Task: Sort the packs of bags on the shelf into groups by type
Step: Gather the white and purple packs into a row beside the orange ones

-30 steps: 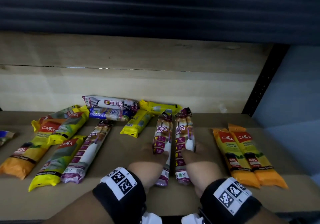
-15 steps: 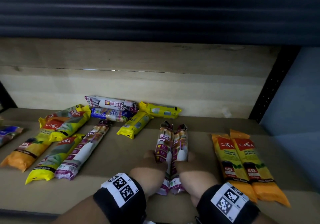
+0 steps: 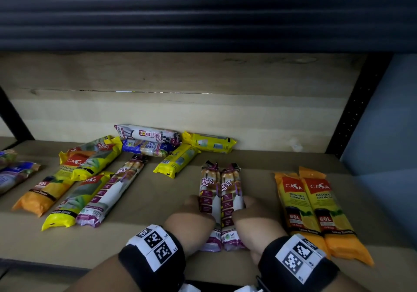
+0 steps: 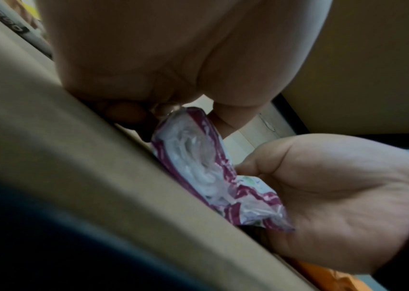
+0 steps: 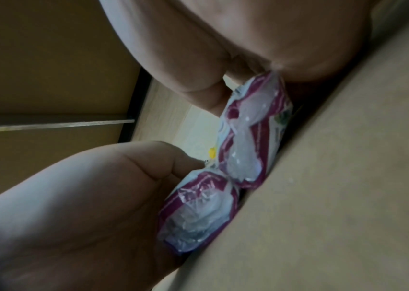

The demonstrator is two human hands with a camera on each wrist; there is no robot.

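Note:
Two purple-and-white draw string bag packs lie side by side on the shelf (image 3: 158, 230), pointing away from me. My left hand (image 3: 191, 219) grips the left pack (image 3: 208, 192) from its left side, thumb over it and fingers curled beside it. My right hand (image 3: 255, 221) grips the right pack (image 3: 230, 192) from its right side. In the left wrist view the left pack (image 4: 193, 153) sits between thumb and fingers. In the right wrist view the right pack (image 5: 253, 128) touches the left pack (image 5: 198, 212). A third draw string pack (image 3: 112, 188) lies to the left.
Two orange CASA packs (image 3: 309, 206) lie together at the right. Yellow-green and orange CASA packs (image 3: 74, 201) lie mixed at the left. At the back are two yellow packs (image 3: 176, 161), a white pack (image 3: 146, 133) and a blue pack (image 3: 146, 146). A black upright (image 3: 356, 111) bounds the right.
The two draw string packs have closed the small gap between them and now touch along their length. Both hands stay on them.

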